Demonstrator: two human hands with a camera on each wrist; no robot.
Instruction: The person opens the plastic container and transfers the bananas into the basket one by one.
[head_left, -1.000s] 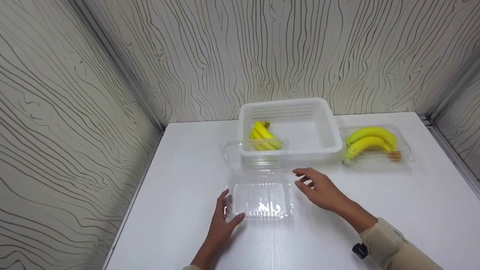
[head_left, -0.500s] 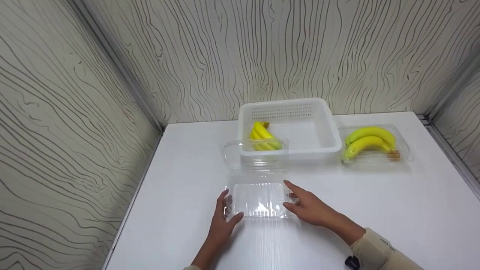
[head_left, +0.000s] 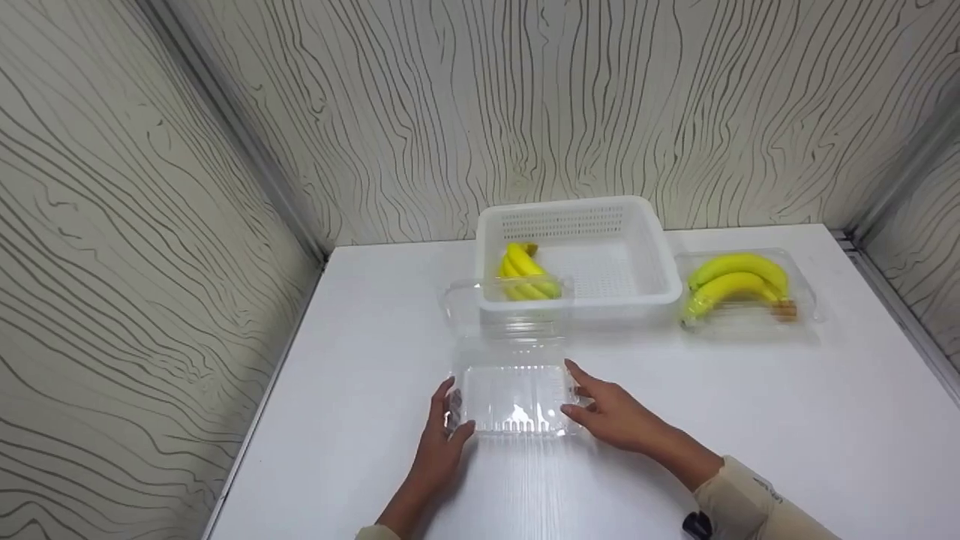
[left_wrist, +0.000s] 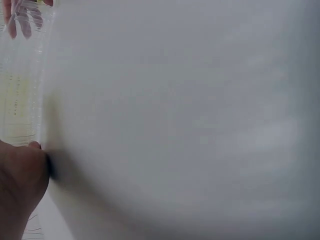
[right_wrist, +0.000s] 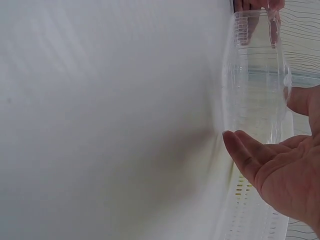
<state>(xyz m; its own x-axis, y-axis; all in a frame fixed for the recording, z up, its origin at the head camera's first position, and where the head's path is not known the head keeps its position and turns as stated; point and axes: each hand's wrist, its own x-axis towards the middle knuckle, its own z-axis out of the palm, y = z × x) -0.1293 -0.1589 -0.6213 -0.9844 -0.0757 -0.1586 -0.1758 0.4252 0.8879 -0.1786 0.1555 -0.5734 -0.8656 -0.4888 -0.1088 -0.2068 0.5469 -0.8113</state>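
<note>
A clear plastic clamshell container (head_left: 514, 397) lies with its lid (head_left: 510, 315) raised at the back. Its tray holds nothing. My left hand (head_left: 439, 442) grips the tray's left side, thumb by the near corner and fingers along the outer wall. At the opposite side my right hand (head_left: 615, 416) holds the tray between thumb and fingers. In the right wrist view the right thumb (right_wrist: 300, 100) meets the rim while the fingers (right_wrist: 245, 155) reach along the wall. The left wrist view catches only part of the left hand (left_wrist: 20, 175) beside the clear plastic.
Behind the lid stands a white perforated basket (head_left: 664, 277), with a bunch of bananas (head_left: 525, 270) at its left end. A second clear clamshell container (head_left: 806, 289) on the right encloses another bunch of bananas (head_left: 739, 281). Patterned walls (head_left: 525, 112) border the white table (head_left: 360, 337).
My right hand has come left and toward me, from beside the open container onto its right side. The left hand stays at the left side, its thumb shifted slightly outward.
</note>
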